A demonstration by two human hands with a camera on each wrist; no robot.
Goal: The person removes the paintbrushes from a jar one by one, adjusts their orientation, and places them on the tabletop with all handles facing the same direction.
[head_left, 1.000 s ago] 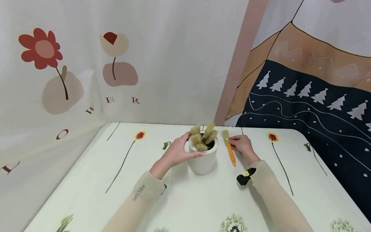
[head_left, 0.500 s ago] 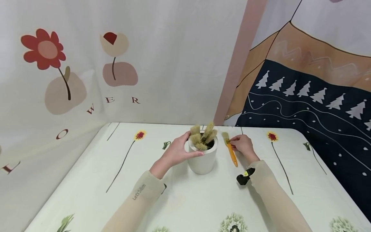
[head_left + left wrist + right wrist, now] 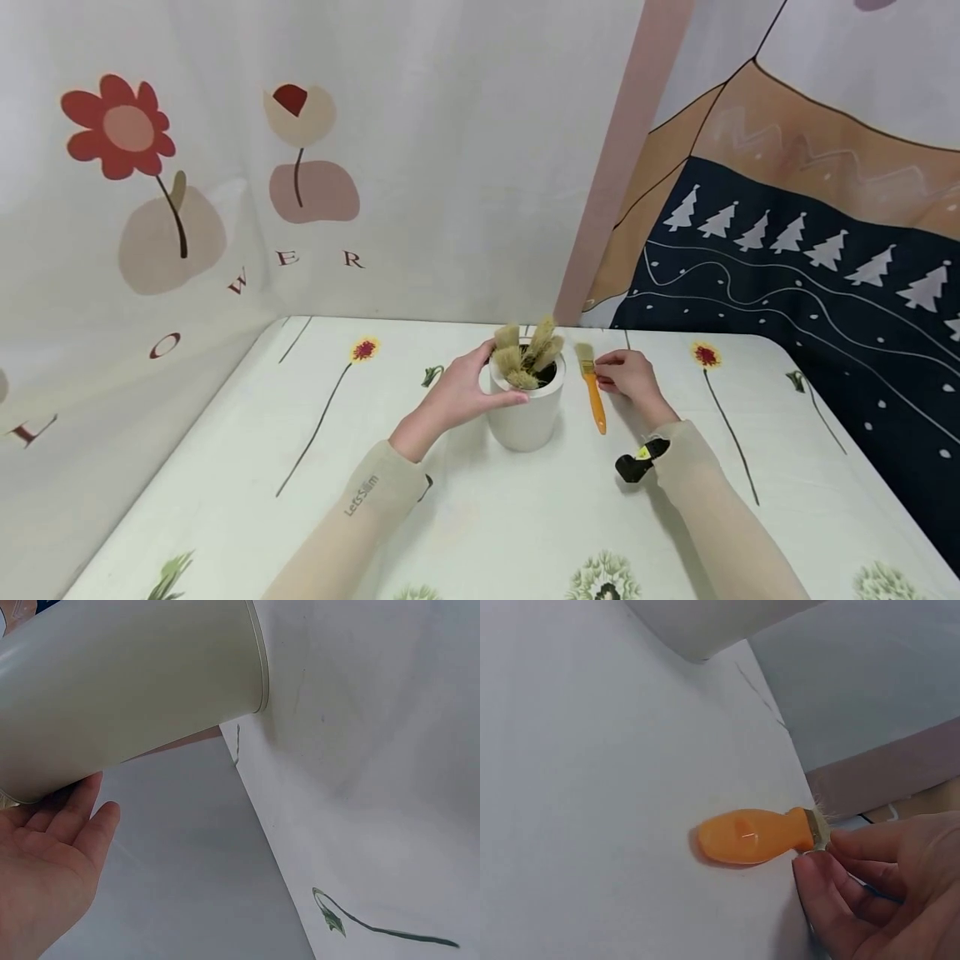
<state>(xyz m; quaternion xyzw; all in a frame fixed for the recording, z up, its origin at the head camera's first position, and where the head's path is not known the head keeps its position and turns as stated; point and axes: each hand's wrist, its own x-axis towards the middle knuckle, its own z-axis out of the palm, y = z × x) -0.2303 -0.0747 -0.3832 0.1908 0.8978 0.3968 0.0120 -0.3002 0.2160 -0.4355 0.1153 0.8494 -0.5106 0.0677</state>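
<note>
A white cylindrical pot (image 3: 522, 425) stands upright near the back of the table, with several tan bristly tufts (image 3: 538, 354) poking out of its dark mouth. My left hand (image 3: 459, 390) grips the pot at its rim, thumb along the front and fingers round the far side. In the left wrist view the fingers pass partly out of sight behind the pot (image 3: 135, 682). Just right of the pot, my right hand (image 3: 630, 375) pinches a paintbrush (image 3: 593, 396) with an orange handle at its metal band, bristles pointing away. The right wrist view shows thumb and fingertips at the band below the orange handle (image 3: 750, 836).
A white cloth (image 3: 480, 533) printed with flowers covers the table. Behind it hang a pale curtain (image 3: 450, 167) and a dark panel (image 3: 795, 292) with printed trees. A black device (image 3: 636, 467) is strapped at my right wrist.
The paintbrush's handle end has swung slightly right, then back left, and sits a little nearer to me. My left hand and the pot hold still.
</note>
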